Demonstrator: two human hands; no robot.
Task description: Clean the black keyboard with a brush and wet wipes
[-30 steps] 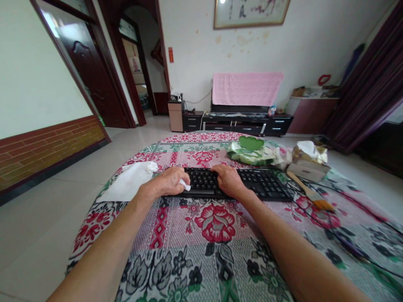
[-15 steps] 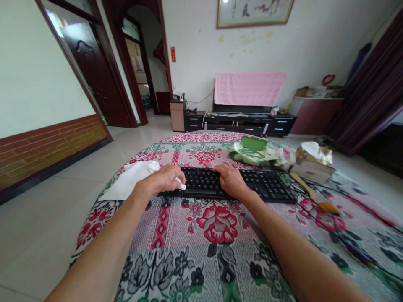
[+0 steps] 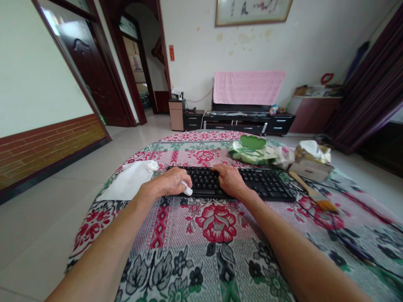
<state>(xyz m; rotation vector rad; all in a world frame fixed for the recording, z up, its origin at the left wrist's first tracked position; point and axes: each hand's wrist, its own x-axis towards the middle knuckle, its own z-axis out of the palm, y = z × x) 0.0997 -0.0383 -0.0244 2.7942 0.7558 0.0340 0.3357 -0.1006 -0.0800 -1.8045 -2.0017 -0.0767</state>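
A black computer keyboard (image 3: 205,181) lies across the flowered tablecloth in front of me. My left hand (image 3: 173,182) is closed over its left end, pinching a crumpled white wipe (image 3: 187,190) that pokes out below the fingers against the lower keys. My right hand (image 3: 230,180) grips the keyboard right of its middle, fingers bent over the far edge; the fingertips are hidden. Left of my left hand, a white cloth or paper sheet (image 3: 122,186) is spread on the table, with a crumpled white wad (image 3: 153,166) at its upper corner.
Behind the keyboard lies a green wipes packet (image 3: 252,150) with a raised green lid. At the right stand a tissue box (image 3: 311,164) and a wooden-handled brush (image 3: 310,191) among dark cables (image 3: 352,247). The tablecloth (image 3: 217,222) covers the rounded table.
My left hand has slid slightly right and down along the keyboard's left part with the wipe. My right hand keeps its place on the keyboard.
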